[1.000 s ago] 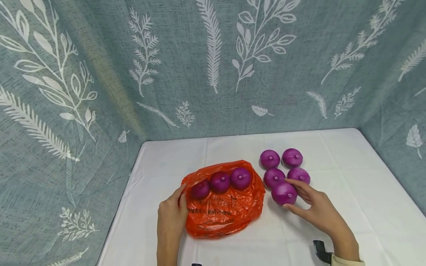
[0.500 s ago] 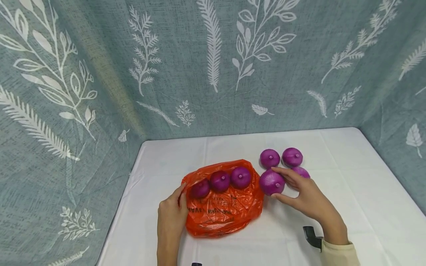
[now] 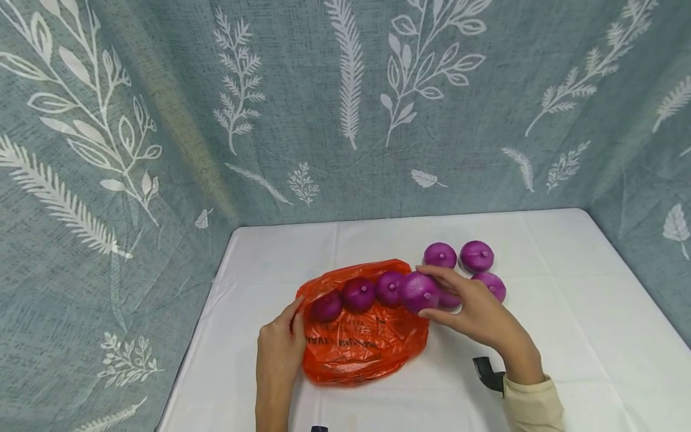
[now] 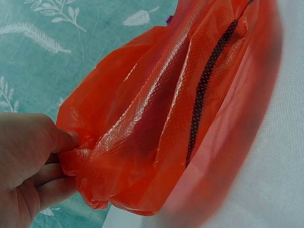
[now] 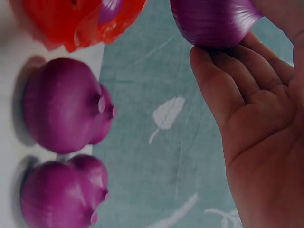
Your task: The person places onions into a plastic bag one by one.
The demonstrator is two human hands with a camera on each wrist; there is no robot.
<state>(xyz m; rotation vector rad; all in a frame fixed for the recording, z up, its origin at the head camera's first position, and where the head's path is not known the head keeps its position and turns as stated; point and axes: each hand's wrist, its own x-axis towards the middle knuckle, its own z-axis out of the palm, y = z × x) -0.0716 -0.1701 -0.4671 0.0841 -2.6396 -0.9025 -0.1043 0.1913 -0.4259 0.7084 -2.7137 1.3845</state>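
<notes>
Nearest to us, our left hand (image 3: pixel 278 354) rests on the white table (image 3: pixel 567 336) and pinches the near left edge of the orange plastic bag (image 3: pixel 358 342); in the left wrist view the thumb and curled fingers (image 4: pixel 57 178) squeeze a bunched fold of the bag's film (image 4: pixel 156 128). A little further out and to the right, our right hand (image 3: pixel 475 312) holds a purple onion (image 3: pixel 418 292) by its fingertips, the thumb beneath and the other fingers curved over the top. The right wrist view shows the fingers (image 5: pixel 223 80) lying close together against the underside of that onion (image 5: pixel 213 21). The held onion sits just over the right rim of the bag, touching or nearly touching the nearest of the three onions in the bag (image 3: pixel 360 294), which lie in a row across its far part; we cannot tell whether it rests on the bag. A beige sleeve (image 3: pixel 531 405) covers the right wrist, with a black strap (image 3: pixel 488 373) beside it. Beyond the right hand, more onions on the table (image 3: pixel 459 257) sit close together: two side by side at the back, one nearer on the right, and one mostly hidden behind our fingers. At the far end, a grey-green cloth with white leaf patterns (image 3: pixel 345 108) hangs around the table.
</notes>
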